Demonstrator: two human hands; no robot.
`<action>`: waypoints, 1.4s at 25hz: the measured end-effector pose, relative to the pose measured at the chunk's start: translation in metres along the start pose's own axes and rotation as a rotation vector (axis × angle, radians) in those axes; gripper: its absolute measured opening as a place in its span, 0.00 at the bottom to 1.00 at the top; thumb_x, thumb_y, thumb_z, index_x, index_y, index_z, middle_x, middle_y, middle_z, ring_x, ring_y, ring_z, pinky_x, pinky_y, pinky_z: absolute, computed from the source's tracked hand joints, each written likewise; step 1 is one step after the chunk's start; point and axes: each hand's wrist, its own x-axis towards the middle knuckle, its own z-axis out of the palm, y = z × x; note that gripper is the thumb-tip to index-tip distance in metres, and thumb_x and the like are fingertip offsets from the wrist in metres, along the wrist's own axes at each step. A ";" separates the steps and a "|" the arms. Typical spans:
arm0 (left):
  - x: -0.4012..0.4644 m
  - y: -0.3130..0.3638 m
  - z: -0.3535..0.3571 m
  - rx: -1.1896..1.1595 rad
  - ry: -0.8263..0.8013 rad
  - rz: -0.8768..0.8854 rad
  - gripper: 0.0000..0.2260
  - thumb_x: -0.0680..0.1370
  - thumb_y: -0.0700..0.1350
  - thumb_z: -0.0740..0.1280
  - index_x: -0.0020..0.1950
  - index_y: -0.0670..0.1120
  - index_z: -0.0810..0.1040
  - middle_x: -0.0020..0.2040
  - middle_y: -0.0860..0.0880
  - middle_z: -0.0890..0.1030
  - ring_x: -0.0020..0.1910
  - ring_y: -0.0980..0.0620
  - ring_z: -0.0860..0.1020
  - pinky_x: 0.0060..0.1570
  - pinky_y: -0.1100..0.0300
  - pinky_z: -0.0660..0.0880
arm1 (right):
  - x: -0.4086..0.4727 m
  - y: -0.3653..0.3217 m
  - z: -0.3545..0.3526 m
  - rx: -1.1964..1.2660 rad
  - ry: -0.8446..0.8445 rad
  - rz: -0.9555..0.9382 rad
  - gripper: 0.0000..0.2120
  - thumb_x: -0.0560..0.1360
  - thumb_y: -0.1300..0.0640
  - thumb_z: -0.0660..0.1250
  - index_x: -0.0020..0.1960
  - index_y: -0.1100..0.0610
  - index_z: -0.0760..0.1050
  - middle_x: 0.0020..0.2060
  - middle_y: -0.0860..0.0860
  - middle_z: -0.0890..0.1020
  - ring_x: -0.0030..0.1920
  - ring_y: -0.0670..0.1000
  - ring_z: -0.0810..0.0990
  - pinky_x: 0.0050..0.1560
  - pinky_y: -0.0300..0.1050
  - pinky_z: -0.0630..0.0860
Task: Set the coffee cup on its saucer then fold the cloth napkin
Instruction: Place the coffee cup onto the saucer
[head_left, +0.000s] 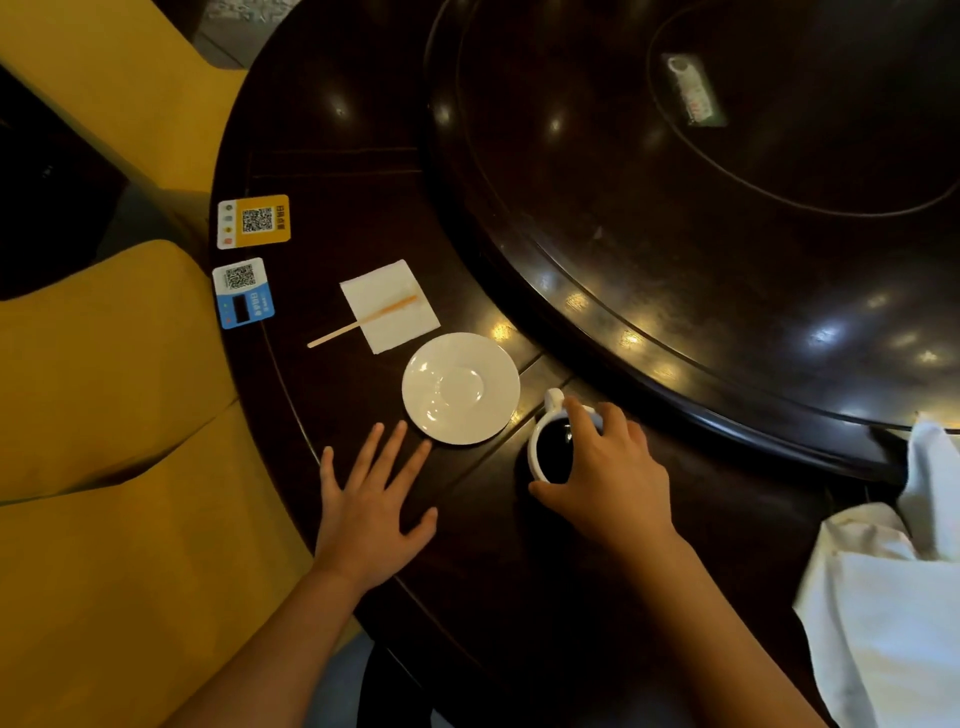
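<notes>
A white coffee cup (550, 448) full of dark coffee stands on the dark table, just right of an empty white saucer (460, 388). My right hand (608, 478) grips the cup from above, fingers and thumb curled round its rim; the handle points away from me. My left hand (371, 499) lies flat on the table with fingers spread, its fingertips close to the saucer's near edge. A crumpled white cloth napkin (893, 587) lies at the table's right edge.
A paper napkin (389, 306) with a wooden stirrer (363, 321) across it lies beyond the saucer. Two QR code cards (253, 222) (243, 292) sit at the table's left edge. A raised dark turntable (675, 208) fills the far side. Yellow chairs (104, 415) stand to the left.
</notes>
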 end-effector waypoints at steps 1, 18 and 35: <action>0.000 0.000 0.000 0.001 -0.001 -0.001 0.30 0.72 0.63 0.56 0.73 0.53 0.63 0.75 0.46 0.61 0.75 0.46 0.53 0.66 0.31 0.50 | 0.000 0.001 -0.001 -0.017 -0.013 -0.014 0.44 0.67 0.40 0.70 0.74 0.48 0.49 0.70 0.53 0.60 0.69 0.55 0.60 0.55 0.48 0.74; 0.000 -0.002 0.000 -0.046 0.010 0.008 0.31 0.72 0.64 0.58 0.73 0.55 0.61 0.75 0.47 0.62 0.75 0.46 0.54 0.66 0.31 0.51 | 0.067 -0.078 -0.013 -0.118 0.165 -0.234 0.43 0.66 0.40 0.70 0.74 0.50 0.53 0.69 0.55 0.62 0.67 0.57 0.63 0.54 0.51 0.74; -0.002 -0.004 0.003 -0.042 -0.003 0.011 0.30 0.73 0.64 0.57 0.73 0.53 0.62 0.75 0.47 0.61 0.75 0.46 0.54 0.67 0.33 0.49 | 0.071 -0.093 0.005 -0.179 0.124 -0.297 0.43 0.68 0.39 0.69 0.74 0.51 0.51 0.69 0.55 0.62 0.67 0.57 0.63 0.55 0.50 0.74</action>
